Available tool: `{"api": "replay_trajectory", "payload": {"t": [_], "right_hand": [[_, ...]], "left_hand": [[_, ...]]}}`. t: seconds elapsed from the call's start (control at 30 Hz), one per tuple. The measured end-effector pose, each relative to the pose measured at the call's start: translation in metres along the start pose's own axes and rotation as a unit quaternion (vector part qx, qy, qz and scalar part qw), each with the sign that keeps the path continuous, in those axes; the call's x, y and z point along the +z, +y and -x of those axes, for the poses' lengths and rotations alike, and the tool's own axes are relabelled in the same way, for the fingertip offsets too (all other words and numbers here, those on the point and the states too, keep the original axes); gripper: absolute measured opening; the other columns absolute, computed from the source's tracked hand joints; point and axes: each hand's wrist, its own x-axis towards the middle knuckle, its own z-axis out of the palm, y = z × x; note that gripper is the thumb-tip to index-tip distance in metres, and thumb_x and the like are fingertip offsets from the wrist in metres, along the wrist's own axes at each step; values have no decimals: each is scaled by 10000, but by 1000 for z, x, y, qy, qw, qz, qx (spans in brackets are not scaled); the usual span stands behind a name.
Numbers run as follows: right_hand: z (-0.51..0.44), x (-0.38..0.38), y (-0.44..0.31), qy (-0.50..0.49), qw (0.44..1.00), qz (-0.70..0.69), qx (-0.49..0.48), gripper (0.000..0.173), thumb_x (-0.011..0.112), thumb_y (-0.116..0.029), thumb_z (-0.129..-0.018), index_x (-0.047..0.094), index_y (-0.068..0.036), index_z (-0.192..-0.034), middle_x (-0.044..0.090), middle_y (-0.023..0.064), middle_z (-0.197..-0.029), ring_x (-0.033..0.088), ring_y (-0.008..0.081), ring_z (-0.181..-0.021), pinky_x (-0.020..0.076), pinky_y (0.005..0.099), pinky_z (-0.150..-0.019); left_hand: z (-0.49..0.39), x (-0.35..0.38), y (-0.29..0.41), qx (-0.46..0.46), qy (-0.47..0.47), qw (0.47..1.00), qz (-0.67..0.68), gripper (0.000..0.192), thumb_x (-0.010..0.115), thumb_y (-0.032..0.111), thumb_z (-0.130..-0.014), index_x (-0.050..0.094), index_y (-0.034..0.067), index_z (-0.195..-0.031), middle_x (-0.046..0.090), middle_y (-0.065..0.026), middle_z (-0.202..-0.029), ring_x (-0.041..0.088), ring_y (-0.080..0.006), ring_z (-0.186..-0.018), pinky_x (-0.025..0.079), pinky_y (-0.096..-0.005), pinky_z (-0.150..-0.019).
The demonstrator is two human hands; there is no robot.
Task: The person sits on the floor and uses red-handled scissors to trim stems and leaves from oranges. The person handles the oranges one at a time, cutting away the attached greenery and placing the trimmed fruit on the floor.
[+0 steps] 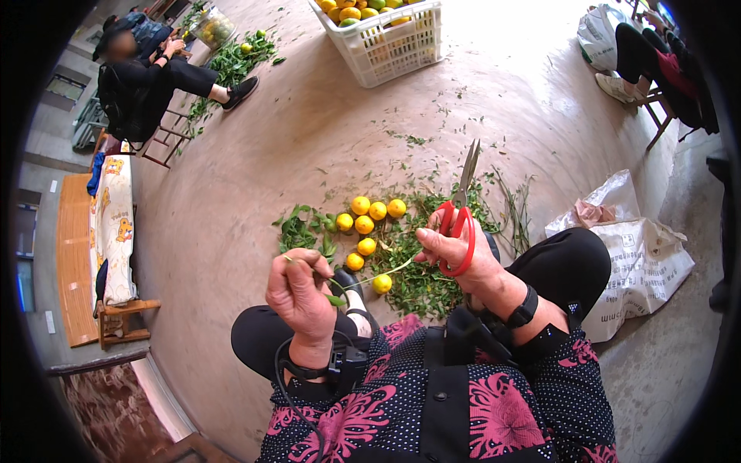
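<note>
My left hand (302, 286) pinches a thin green stem (347, 296) between thumb and fingers, with a narrow leaf (334, 300) hanging below it. Red-handled scissors (460, 199) are gripped in my right hand (457, 254), blades pointing away from me and almost together. A pale green strand (396, 269) runs from the right fingertips toward the left hand; whether it is one piece with the stem I cannot tell. On the floor beyond and between the hands lie several yellow citrus fruits (364, 224), beside a heap of cut green leaves (425, 289).
A white plastic crate (399, 55) of yellow and green fruit stands ahead. Woven sacks (634, 272) lie at the right, near bare twigs (515, 214). One seated person (130, 87) is at far left by more leaves (231, 63); another (660, 63) sits at far right.
</note>
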Motion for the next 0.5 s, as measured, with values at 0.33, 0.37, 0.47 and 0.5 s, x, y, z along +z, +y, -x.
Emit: {"api": "replay_trajectory", "payload": {"t": [0.33, 0.37, 0.47, 0.5], "right_hand": [[-5, -3, 4, 60, 998, -32, -7, 245, 731, -166, -844, 515, -71, -908, 552, -3, -701, 558, 100, -561, 559, 321, -624], [-6, -4, 5, 57, 998, -32, -22, 254, 729, -167, -846, 508, -66, -919, 550, -1, -721, 563, 100, -568, 564, 311, -626], [-6, -5, 5, 72, 996, -51, -30, 240, 714, -157, -858, 501, -69, -928, 546, 0, -743, 573, 103, -578, 576, 317, -651], [-6, -4, 5, 82, 994, -62, -31, 210, 701, -146, -866, 508, -79, -915, 547, -4, -726, 573, 106, -575, 578, 342, -672]], "left_hand": [[-33, -27, 8, -55, 150, 974, 160, 321, 462, 400, -1011, 467, 139, -824, 390, 34, -649, 313, -70, -558, 286, -234, -531], [-35, -29, 8, -68, 147, 972, 168, 324, 466, 397, -1011, 465, 139, -814, 382, 36, -639, 306, -68, -555, 278, -235, -529], [-40, -35, 5, -109, 122, 958, 235, 329, 481, 364, -1009, 456, 137, -772, 325, 47, -586, 261, -64, -527, 236, -250, -509], [-39, -34, 3, -118, 89, 960, 236, 322, 489, 351, -1007, 457, 134, -772, 315, 47, -581, 252, -64, -522, 227, -254, -503]]}}
